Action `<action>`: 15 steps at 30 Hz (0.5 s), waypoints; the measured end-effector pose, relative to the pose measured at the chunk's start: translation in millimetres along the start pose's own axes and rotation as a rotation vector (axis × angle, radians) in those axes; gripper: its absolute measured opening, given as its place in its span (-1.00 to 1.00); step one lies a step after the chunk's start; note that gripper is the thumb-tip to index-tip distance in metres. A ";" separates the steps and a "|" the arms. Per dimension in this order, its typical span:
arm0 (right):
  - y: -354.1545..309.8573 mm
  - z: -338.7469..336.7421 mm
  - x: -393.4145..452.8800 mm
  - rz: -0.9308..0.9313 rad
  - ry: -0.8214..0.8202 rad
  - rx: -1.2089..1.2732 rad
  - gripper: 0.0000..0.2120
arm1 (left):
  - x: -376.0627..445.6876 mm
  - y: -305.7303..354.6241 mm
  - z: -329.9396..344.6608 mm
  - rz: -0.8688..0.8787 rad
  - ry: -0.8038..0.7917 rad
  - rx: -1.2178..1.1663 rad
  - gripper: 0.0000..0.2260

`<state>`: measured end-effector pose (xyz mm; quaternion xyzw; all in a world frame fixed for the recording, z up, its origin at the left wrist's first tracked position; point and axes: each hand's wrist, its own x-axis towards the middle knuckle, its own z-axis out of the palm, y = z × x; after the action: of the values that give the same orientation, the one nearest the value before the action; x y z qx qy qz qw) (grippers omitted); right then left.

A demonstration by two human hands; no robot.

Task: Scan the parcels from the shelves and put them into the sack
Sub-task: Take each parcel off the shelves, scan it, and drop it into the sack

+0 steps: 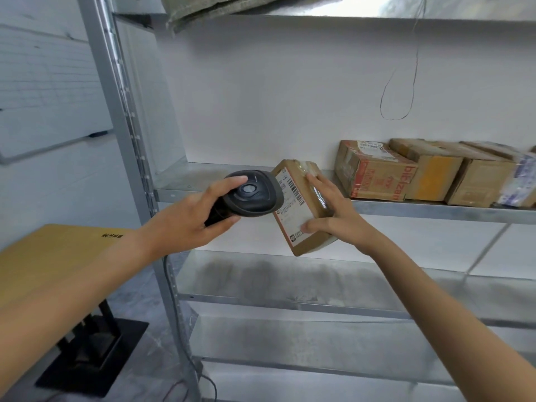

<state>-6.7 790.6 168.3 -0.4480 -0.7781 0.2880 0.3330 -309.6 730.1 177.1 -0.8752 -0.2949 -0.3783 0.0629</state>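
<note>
Now scanning step. Left hand [185, 219] curled round black scanner [251, 194], head aimed at label [291, 198]. Right hand [330, 207] gripping small parcel [301, 210], tilted, just off front edge of middle shelf [185, 181]. More parcels [374, 172] lined up on that shelf, right of held one. Sack not visible below shelf. Next, likely: hold barcode steady before scanner, then carry parcel to sack.

left hand [185, 219] gripping scanner [252, 194], right hand [333, 210] holding parcel [298, 210]
</note>
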 end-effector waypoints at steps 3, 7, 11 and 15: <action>-1.4 0.6 -3.0 0.004 0.009 0.002 -0.08 | -1.5 1.9 0.3 0.028 -0.009 -0.002 -0.35; -3.8 0.9 -7.6 0.005 0.008 0.013 -0.08 | -1.9 7.6 1.5 0.040 -0.005 0.009 -0.41; -5.2 0.9 -13.2 0.014 0.010 0.036 -0.09 | -4.3 11.0 1.3 0.043 -0.009 0.020 -0.36; -7.2 1.4 -18.0 0.028 0.022 0.028 -0.08 | -6.8 13.8 -0.4 0.052 -0.005 0.015 -0.33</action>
<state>-4.7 771.3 168.2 -0.4575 -0.7640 0.2985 0.3435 -305.8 715.5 174.1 -0.8830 -0.2751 -0.3722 0.0785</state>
